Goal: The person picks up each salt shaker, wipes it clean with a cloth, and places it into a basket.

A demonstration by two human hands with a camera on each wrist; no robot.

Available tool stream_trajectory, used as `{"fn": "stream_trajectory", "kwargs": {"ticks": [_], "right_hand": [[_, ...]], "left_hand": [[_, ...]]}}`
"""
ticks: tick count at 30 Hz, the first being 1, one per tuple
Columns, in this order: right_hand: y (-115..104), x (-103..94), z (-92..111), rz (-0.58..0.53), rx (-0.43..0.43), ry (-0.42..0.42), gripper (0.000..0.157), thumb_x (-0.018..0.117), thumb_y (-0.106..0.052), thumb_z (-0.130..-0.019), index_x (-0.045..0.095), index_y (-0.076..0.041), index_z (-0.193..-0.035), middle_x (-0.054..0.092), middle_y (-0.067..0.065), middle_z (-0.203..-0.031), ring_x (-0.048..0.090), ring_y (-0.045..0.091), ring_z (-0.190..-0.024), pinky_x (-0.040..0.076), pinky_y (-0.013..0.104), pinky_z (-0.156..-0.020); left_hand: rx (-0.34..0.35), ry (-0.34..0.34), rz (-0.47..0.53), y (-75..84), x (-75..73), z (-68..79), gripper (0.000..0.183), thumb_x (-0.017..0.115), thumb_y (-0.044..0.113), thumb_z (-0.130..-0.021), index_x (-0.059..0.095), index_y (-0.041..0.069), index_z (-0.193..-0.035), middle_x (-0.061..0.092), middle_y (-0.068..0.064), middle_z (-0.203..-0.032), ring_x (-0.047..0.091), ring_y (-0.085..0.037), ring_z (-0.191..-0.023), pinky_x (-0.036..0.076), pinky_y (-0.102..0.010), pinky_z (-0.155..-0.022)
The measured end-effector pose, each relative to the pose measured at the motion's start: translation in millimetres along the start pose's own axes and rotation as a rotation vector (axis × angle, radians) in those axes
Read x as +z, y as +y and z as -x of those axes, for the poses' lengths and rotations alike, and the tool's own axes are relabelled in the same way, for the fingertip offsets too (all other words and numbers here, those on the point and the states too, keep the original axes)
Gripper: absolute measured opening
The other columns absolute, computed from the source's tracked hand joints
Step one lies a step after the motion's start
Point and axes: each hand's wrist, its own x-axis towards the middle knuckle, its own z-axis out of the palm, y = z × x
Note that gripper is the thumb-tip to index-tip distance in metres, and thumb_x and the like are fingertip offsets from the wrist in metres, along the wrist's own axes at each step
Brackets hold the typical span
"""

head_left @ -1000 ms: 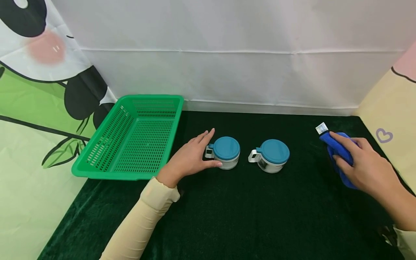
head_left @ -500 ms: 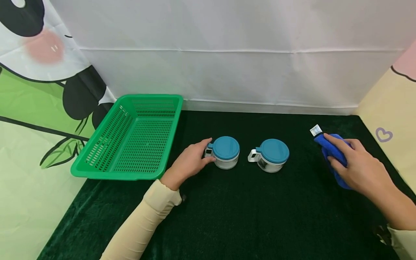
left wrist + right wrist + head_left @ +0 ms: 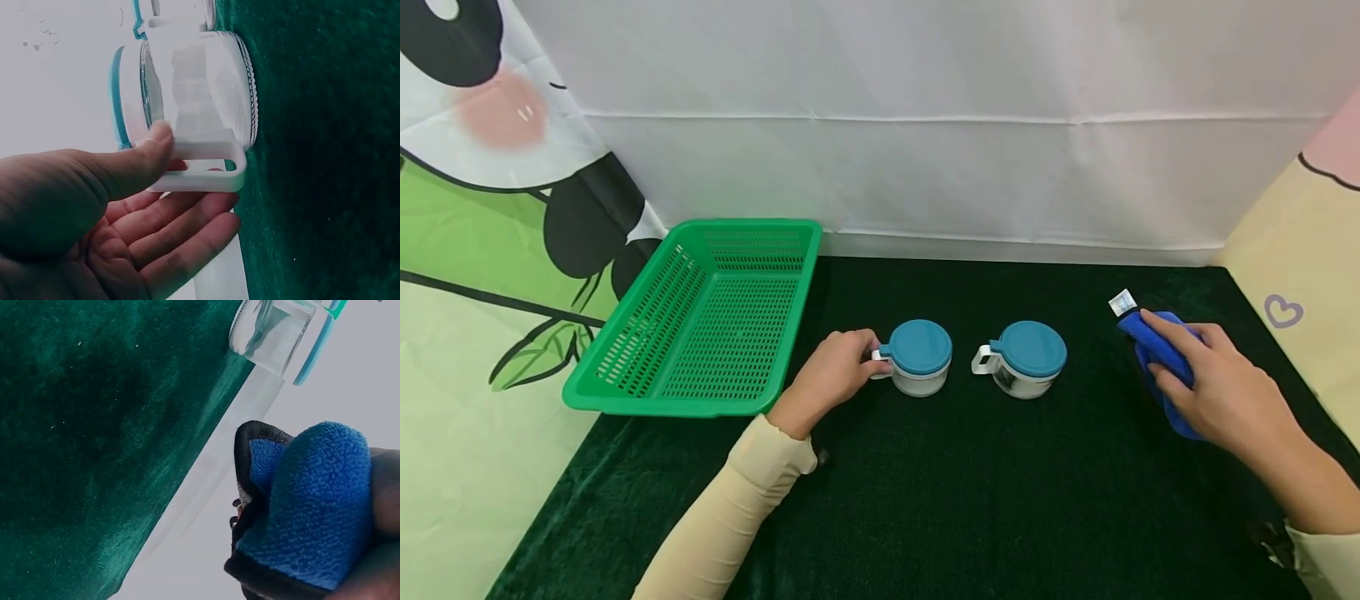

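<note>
Two clear glass seasoning jars with blue lids and white handles stand upright on the dark green cloth. The left jar (image 3: 921,357) has its handle (image 3: 206,181) pinched by my left hand (image 3: 833,372); in the left wrist view the thumb lies over the handle and fingers are behind it. To the right stands the other jar (image 3: 1028,360), its handle pointing left, with no hand on it. At the right, my right hand (image 3: 1228,392) grips a folded blue cloth (image 3: 1163,354) with dark edging (image 3: 240,456) and a white tag (image 3: 1122,302).
A green plastic basket (image 3: 574,392) with slotted sides stands on the left, beside my left forearm. Behind the table hangs a white sheet (image 3: 925,183). Printed panels close in both sides. Dark green cloth (image 3: 1000,492) covers the table.
My left hand has closed from spread fingers to a pinch on the left jar's handle. That jar has shifted very slightly. My right hand has moved a little left with the blue cloth.
</note>
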Motion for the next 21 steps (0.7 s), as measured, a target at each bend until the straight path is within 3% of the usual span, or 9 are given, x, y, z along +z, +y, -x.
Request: {"fn": "stream_trajectory", "kwargs": {"ticks": [7,13,17,21], "right_hand": [[-1.7,-1.0,0.8,-0.007,-0.003,0.021,0.075,0.063,-0.023,-0.103,0.022,-0.028,-0.165,0.031,0.043,-0.138,0.052,0.066,-0.096,0.054,0.066,-0.057],[-5.7,-3.7,0.4,-0.012,-0.006,0.042,0.073,0.062,-0.023,-0.103,0.023,-0.029,-0.165,0.032,0.042,-0.138,0.053,0.064,-0.095,0.054,0.064,-0.056],[-11.0,-7.9,-2.7,-0.04,-0.017,0.048,0.072,0.061,-0.023,-0.104,0.023,-0.029,-0.165,0.032,0.041,-0.14,0.051,0.065,-0.099,0.054,0.067,-0.059],[-20.1,-13.3,-7.2,-0.112,-0.051,0.045,0.069,0.059,-0.025,-0.106,0.023,-0.029,-0.165,0.032,0.039,-0.144,0.049,0.065,-0.105,0.052,0.075,-0.067]], "left_hand": [[0.023,0.107,0.039,8.5,-0.4,3.3,0.022,0.069,0.035,-0.101,0.062,0.014,-0.103,0.062,0.0,-0.082,0.058,-0.016,-0.067,0.051,-0.031,-0.058],[0.066,0.226,0.073,15.4,-6.6,7.8,0.024,0.067,0.034,-0.102,0.06,0.012,-0.107,0.064,-0.001,-0.086,0.058,-0.017,-0.069,0.053,-0.031,-0.061],[0.134,0.306,0.13,21.5,-13.1,11.5,0.022,0.067,0.031,-0.102,0.06,0.011,-0.108,0.071,-0.004,-0.098,0.064,-0.016,-0.078,0.06,-0.034,-0.072],[0.181,0.328,0.204,31.7,-19.8,14.8,0.02,0.067,0.029,-0.102,0.06,0.011,-0.109,0.074,-0.006,-0.11,0.07,-0.014,-0.091,0.061,-0.038,-0.084]]}}
